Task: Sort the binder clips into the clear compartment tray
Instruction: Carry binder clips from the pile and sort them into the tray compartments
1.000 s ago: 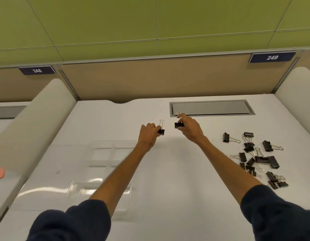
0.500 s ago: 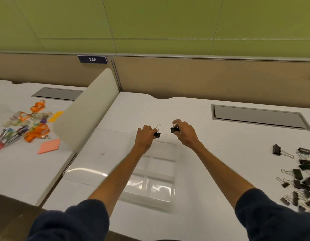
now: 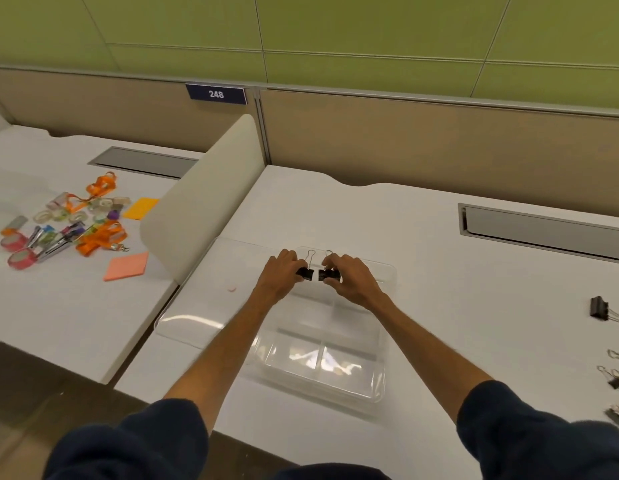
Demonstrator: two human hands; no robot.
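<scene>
Pinching one black binder clip (image 3: 305, 273) by its body, the left hand (image 3: 278, 277) had its fingers curled around it. The right hand (image 3: 349, 280) gripped a second binder clip (image 3: 327, 274) in the same way. The two clips were just beside each other between the hands, with a narrow gap, and their wire handles pointed away from the person.

Both hands and both clips were over the far end of the clear compartment tray (image 3: 381, 393). Whether the clips touched the tray, I could not tell. Through the two near compartments of the tray only the white desk (image 3: 439, 271) and a glare of light showed. The far compartments were partly hidden by the hands and forearms.

Touching the left side of the tray lay a flat clear plastic piece (image 3: 187, 320). Well to the right of the tray, loose binder clips (image 3: 598, 308) lay on the desk at the edge of the view. Beyond the tray to the right was a grey metal cover (image 3: 543, 230) set in the desk. Left of the tray stood a pale divider (image 3: 204, 202), and past it, on the next desk, a heap of colourful small things (image 3: 65, 220) and an orange note pad (image 3: 127, 266).
</scene>
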